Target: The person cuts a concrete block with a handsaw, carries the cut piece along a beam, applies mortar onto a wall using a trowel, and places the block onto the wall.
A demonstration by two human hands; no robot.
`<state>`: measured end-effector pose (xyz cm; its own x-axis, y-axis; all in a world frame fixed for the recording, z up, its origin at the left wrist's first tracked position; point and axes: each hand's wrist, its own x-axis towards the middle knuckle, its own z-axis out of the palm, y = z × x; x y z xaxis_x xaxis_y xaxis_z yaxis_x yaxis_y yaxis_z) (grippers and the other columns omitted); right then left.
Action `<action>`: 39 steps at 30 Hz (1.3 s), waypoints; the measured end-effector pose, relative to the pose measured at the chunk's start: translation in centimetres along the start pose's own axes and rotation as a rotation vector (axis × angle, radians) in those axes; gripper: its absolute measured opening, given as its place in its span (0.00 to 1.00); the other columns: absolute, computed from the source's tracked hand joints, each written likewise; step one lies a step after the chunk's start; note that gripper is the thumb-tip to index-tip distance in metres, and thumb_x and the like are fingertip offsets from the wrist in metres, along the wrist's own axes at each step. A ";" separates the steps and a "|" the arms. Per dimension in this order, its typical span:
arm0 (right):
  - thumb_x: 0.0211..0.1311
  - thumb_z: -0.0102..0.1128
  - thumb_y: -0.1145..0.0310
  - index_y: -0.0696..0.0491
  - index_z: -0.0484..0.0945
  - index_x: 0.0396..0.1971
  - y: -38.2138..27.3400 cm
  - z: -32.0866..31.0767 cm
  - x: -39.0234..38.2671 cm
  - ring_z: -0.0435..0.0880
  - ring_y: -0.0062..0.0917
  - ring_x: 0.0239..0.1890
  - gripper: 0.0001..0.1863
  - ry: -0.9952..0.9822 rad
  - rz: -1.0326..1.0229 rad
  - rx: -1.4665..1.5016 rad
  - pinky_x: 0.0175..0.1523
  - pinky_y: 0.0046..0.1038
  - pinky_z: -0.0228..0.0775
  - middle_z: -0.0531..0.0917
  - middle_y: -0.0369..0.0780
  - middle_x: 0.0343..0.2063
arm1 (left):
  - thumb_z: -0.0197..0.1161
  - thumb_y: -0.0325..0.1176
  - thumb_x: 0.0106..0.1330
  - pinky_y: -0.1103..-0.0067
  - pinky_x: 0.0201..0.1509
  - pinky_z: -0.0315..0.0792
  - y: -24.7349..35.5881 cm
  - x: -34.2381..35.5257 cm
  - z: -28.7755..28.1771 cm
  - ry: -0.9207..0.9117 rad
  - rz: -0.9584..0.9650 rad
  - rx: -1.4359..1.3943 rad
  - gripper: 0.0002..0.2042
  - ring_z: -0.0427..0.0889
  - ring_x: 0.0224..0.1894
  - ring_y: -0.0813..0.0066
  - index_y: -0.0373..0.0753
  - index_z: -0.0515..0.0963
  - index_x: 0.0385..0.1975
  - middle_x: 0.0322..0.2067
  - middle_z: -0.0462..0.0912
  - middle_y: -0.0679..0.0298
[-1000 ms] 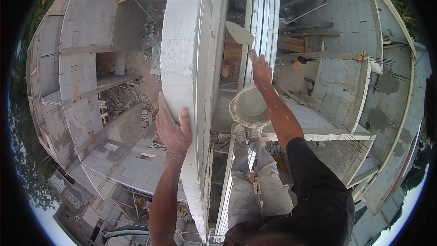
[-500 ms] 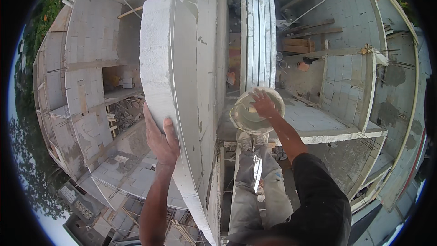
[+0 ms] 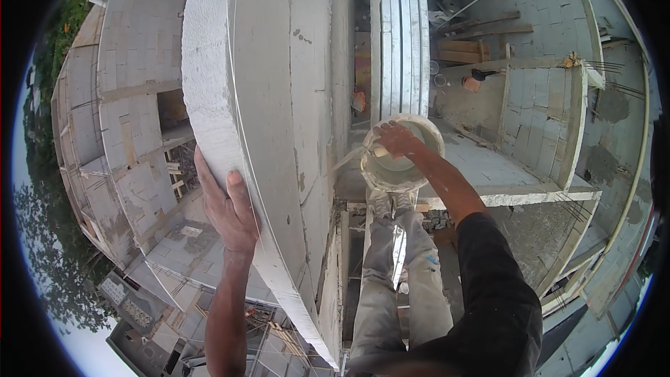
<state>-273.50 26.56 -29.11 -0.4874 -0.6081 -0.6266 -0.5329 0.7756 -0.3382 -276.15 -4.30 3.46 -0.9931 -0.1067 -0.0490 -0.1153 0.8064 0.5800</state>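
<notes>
My left hand [image 3: 232,213] rests on the top of a pale block wall [image 3: 209,91]. Its fingers are stretched along the outer edge and the thumb lies on the top face. My right hand [image 3: 396,141] reaches over the rim of a round pale bucket [image 3: 435,138], in front of my feet. Its fingers are closed around the light-coloured handle of a trowel [image 3: 349,158], whose narrow end sticks out left past the rim toward the wall. Grey mix lies in the bucket. A thin string [image 3: 234,63] runs along the wall's top edge.
Long metal-faced boards [image 3: 401,35] stretch away beyond the bucket. My shoes are on a narrow plank just behind it. Drops open on both sides, with block walls [image 3: 132,77] to the left and lower rooms to the right. Timber pieces [image 3: 460,51] lie below at far right.
My right hand went from spread fingers above the bucket to a closed grip on the trowel handle, and the trowel now tilts out left. My left hand stays on the wall; the view has shifted.
</notes>
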 end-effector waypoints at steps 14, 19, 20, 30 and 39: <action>0.42 0.69 0.64 0.41 0.84 0.38 -0.2 -1.5 -10.9 0.81 0.33 0.51 0.18 -0.479 -0.274 -0.338 0.47 0.39 0.78 0.83 0.35 0.41 | 0.49 0.43 0.72 0.58 0.61 0.64 -0.3 0.1 0.2 0.055 0.124 0.072 0.32 0.74 0.57 0.42 0.24 0.54 0.67 0.60 0.69 0.37; 0.38 0.71 0.63 0.44 0.84 0.37 -3.5 -4.7 -14.1 0.82 0.35 0.49 0.19 -0.329 -0.164 -0.152 0.47 0.38 0.78 0.85 0.38 0.37 | 0.49 0.43 0.72 0.59 0.61 0.64 -0.5 0.0 -0.1 0.124 0.189 0.131 0.32 0.74 0.56 0.42 0.25 0.54 0.68 0.60 0.70 0.38; 0.38 0.71 0.63 0.45 0.84 0.38 -3.1 -4.8 -15.7 0.82 0.35 0.50 0.20 -0.284 -0.114 -0.070 0.48 0.38 0.78 0.85 0.40 0.39 | 0.50 0.43 0.72 0.58 0.61 0.64 -0.4 0.0 -0.1 0.098 0.165 0.144 0.33 0.74 0.56 0.42 0.25 0.54 0.68 0.60 0.70 0.39; 0.44 0.68 0.62 0.45 0.73 0.60 -1.5 -9.9 -26.3 0.79 0.42 0.54 0.36 -0.137 0.297 0.448 0.55 0.41 0.73 0.82 0.46 0.49 | 0.49 0.44 0.72 0.58 0.64 0.61 -1.3 -0.4 0.6 0.039 0.059 0.183 0.33 0.68 0.63 0.46 0.30 0.52 0.70 0.62 0.66 0.41; 0.42 0.69 0.64 0.57 0.72 0.56 5.8 -14.4 -33.5 0.83 0.33 0.39 0.36 0.265 0.736 1.089 0.44 0.35 0.75 0.84 0.44 0.37 | 0.49 0.47 0.72 0.56 0.62 0.61 -1.0 0.0 0.0 -0.058 -0.016 0.111 0.33 0.68 0.60 0.41 0.32 0.52 0.70 0.61 0.65 0.40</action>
<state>-270.24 48.95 0.07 -0.6053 0.0876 -0.7912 0.6674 0.5975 -0.4444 -276.00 -5.10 2.88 -0.9903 -0.0894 -0.1064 -0.1301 0.8648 0.4850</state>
